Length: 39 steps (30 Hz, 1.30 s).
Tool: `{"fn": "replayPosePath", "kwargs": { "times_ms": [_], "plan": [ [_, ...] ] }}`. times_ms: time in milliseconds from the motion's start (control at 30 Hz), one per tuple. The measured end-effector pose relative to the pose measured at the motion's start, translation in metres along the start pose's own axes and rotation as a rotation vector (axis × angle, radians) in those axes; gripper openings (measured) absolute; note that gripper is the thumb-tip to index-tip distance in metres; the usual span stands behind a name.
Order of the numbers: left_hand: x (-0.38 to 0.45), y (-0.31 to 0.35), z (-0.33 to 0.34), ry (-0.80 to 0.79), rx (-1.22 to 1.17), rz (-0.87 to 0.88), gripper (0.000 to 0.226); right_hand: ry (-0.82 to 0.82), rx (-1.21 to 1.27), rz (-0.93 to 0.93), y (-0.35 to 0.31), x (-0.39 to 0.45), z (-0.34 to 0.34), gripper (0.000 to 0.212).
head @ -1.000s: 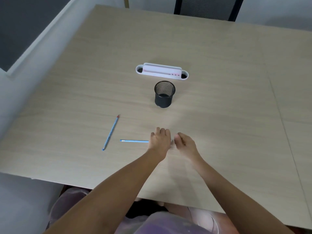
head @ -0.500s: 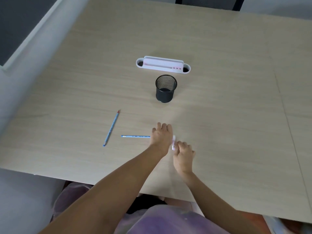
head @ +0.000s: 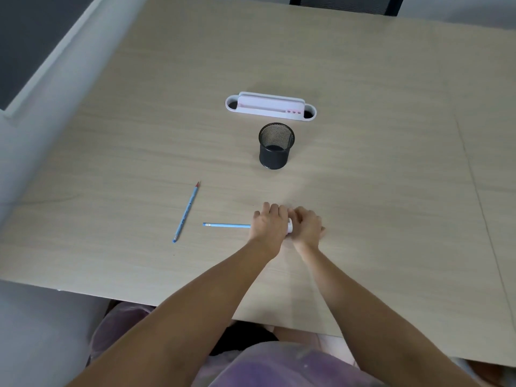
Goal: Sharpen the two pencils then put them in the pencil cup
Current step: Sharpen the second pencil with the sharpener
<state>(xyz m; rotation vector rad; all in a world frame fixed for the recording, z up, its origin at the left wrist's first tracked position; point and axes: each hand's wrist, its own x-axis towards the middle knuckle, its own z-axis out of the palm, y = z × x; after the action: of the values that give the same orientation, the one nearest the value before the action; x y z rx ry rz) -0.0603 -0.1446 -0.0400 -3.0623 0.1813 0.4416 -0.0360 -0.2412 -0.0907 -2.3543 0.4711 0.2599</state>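
Two blue pencils are on the table (head: 363, 79), and neither is in the black mesh cup (head: 276, 146) yet. One pencil (head: 227, 225) lies level, its eraser end pointing left and its other end hidden under the left hand (head: 269, 224), whose fingers curl down over the shaft. The right hand (head: 307, 227) is pressed close against the left, fingers curled round a small white sharpener (head: 289, 228) that shows only as a sliver between the two hands. Whether the tip is actually inside it cannot be told from this view.

The other pencil (head: 186, 212) lies slanted well to the left, dark tip pointing away from the person, untouched.

A pencil like this is likely light, thin and stiff, so it should take little force to lift but will roll easily on the smooth tabletop. Its lead is the fragile part: sideways pressure while twisting could snap it. The sensible hold is on the shaft close to the sharpener, which keeps it straight as it turns. The sharpener looks small and smooth, so it probably needs a firm pinch to stop it spinning with the pencil.

The cup stands upright and open beyond the hands, with a white desk tray (head: 270, 107) behind it.
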Motion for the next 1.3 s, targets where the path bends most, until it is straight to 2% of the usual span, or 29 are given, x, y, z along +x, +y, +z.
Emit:
{"fn": "replayPosePath", "kwargs": {
  "times_ms": [67,133,200,300,400,467,567,633,700,833,933,1000,1133,1233,1300],
  "plan": [
    [0.0,0.0,0.001,0.002,0.012,0.008,0.056,0.045,-0.15,-0.033,0.007,-0.021,0.004,0.029],
    [0.0,0.0,0.0,-0.01,0.018,-0.003,0.055,0.056,-0.138,-0.08,0.019,-0.05,0.006,0.03],
    [0.001,0.001,0.0,-0.015,0.025,0.0,0.056,0.035,-0.006,-0.105,0.027,-0.071,-0.001,0.043],
    [0.002,0.001,0.001,-0.026,0.007,-0.007,0.06,-0.053,0.286,-0.088,0.011,-0.078,-0.028,0.044],
    [0.002,0.002,0.002,-0.02,-0.024,-0.005,0.058,-0.13,0.339,-0.108,-0.011,-0.055,-0.045,0.047],
    [0.002,0.001,0.002,-0.007,-0.027,0.002,0.056,-0.132,0.299,-0.122,-0.018,-0.028,-0.039,0.046],
    [0.002,0.001,0.001,0.003,-0.039,0.008,0.053,-0.122,0.057,-0.063,-0.012,0.005,-0.018,0.045],
    [0.001,0.001,0.001,0.007,-0.042,-0.003,0.054,-0.084,0.017,-0.012,-0.003,0.012,-0.005,0.034],
    [0.002,0.0,0.001,0.008,-0.032,-0.003,0.055,-0.015,-0.032,-0.016,0.005,0.006,0.002,0.026],
    [0.001,0.001,-0.001,-0.012,0.006,0.006,0.056,0.033,-0.182,-0.075,0.028,-0.031,0.008,0.029],
    [0.002,0.003,-0.001,-0.021,0.031,0.0,0.057,-0.024,-0.098,-0.15,0.036,-0.064,-0.009,0.03],
    [0.002,0.003,-0.002,-0.031,0.041,0.0,0.058,-0.109,0.086,-0.179,0.025,-0.071,-0.033,0.038],
    [0.003,0.004,-0.002,-0.026,0.022,0.006,0.057,-0.294,0.249,-0.184,-0.011,-0.047,-0.065,0.046],
    [0.003,0.003,-0.001,-0.019,-0.001,0.002,0.059,-0.233,0.151,-0.143,-0.021,-0.008,-0.048,0.046],
    [0.003,0.003,0.0,-0.026,-0.022,-0.002,0.059,-0.187,0.056,-0.031,-0.016,0.006,-0.03,0.039]
  ]
}}
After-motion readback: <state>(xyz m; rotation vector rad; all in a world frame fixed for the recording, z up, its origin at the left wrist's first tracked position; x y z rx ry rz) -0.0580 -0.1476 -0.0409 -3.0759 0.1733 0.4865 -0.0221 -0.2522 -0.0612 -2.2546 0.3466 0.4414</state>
